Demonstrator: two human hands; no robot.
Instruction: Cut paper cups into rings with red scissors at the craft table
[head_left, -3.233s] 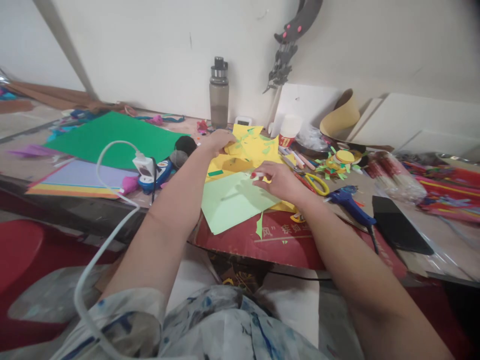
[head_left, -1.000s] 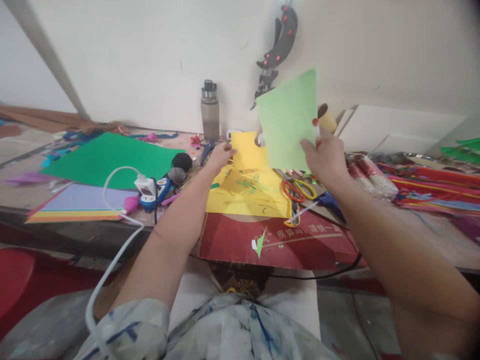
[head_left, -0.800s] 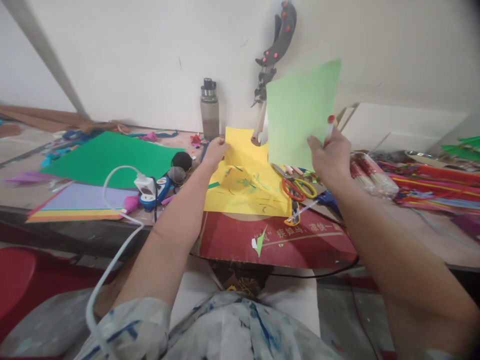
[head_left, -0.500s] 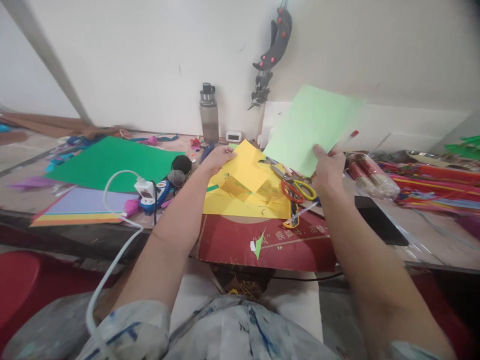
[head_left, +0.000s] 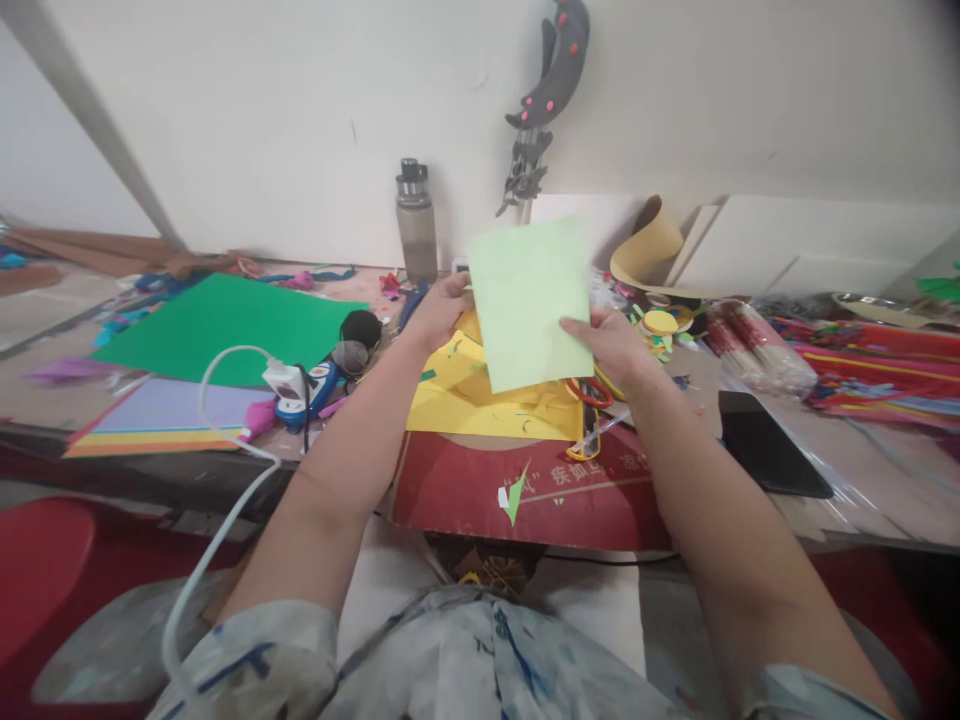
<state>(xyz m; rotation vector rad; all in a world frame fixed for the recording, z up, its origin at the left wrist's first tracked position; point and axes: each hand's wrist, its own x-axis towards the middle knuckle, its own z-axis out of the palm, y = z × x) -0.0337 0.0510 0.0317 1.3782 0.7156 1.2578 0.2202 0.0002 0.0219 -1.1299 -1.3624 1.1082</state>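
A light green sheet of paper (head_left: 531, 300) stands tilted up in front of me. My right hand (head_left: 611, 345) pinches its lower right side, thumb on the near face. At the sheet's left edge is my left hand (head_left: 448, 303), fingers closed on a piece of yellow paper (head_left: 469, 326) that is mostly hidden behind the green one. Below lies a larger yellow sheet (head_left: 450, 412) with scraps on it, on a red printed board (head_left: 465, 490). Scissors with red and yellow handles (head_left: 592, 393) are partly covered by the green sheet and my right hand.
To the left lie a dark green sheet (head_left: 225, 330), a stack of coloured paper (head_left: 180, 405) and a charger plug (head_left: 289, 380) with a white cable (head_left: 225, 520). A bottle (head_left: 416, 235) stands behind. On the right are a phone (head_left: 772, 445) and wrapped sticks (head_left: 757, 350).
My right hand has brought the light green sheet left and down, in front of the yellow paper at my left hand. The left hand has barely moved. A curled tan sheet behind is now uncovered.
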